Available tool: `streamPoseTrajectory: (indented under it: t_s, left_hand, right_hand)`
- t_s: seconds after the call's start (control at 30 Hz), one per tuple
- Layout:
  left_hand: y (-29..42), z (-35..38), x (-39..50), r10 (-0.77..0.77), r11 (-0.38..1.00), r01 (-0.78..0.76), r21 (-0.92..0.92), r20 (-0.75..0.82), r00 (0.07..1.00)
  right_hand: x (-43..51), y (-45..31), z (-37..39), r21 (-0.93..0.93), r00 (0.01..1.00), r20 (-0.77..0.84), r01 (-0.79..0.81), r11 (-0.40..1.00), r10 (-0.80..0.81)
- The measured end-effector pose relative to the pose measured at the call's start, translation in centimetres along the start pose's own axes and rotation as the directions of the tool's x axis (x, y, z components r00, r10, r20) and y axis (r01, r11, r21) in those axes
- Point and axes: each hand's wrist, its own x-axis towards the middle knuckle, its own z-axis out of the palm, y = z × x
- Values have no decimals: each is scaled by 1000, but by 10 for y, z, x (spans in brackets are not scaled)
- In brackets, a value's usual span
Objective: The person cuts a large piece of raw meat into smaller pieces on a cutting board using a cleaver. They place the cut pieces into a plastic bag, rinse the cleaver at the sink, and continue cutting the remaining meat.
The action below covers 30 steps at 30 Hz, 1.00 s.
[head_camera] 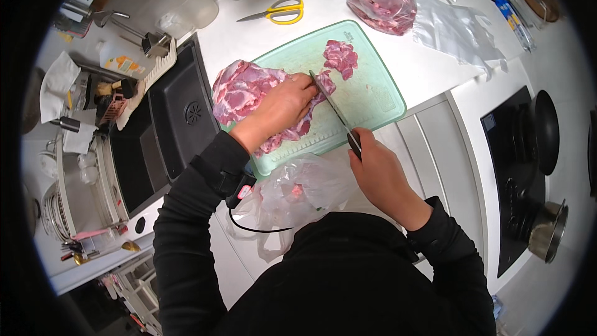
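A large piece of raw meat [242, 91] lies on the left side of a green cutting board [368, 98]. My left hand [287, 102] presses on its right part, fingers curled near the knife's tip. In my right hand [380, 168] is the dark handle of a kitchen knife [336, 111], whose blade points up and left across the board, beside the meat's right end. A small cut piece [326, 82] touches or nearly touches the blade on its right. Further up the board sits a small pile of cut meat [341, 58].
Yellow-handled scissors [284, 10] and a plastic bag of meat [383, 2] lie beyond the board. A dark sink [186, 107] is at the left, a black cooktop [513, 168] with pans at the right. A translucent plastic bag [303, 186] hangs at the near counter edge.
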Motion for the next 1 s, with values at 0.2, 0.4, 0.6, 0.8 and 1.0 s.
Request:
streamPoseTrajectory:
  t_s: [0.2, 0.4, 0.6, 0.8, 1.0]
  left_hand:
    - [-3, 9, -3, 24, 1000, -25, -17, -28, 999]
    - [-2, 13, -4, -14, 999, 11, -44, -85, 996]
    - [-5, 17, -4, -15, 999, 10, -53, -94, 996]
    - [-8, 23, -3, -32, 996, 18, -93, -148, 988]
    - [-9, 23, -1, -107, 988, 88, -129, -150, 983]
  right_hand:
    - [-3, -9, 8, -172, 999, -41, 9, 985, -16]
    - [-2, -13, 8, -223, 999, -45, -24, 975, 14]
    - [9, -18, 1, -262, 1000, 14, -19, 965, 23]
    - [27, -25, -6, -409, 999, 42, 23, 912, -7]
    - [50, -29, -14, -478, 992, 124, 58, 877, 2]
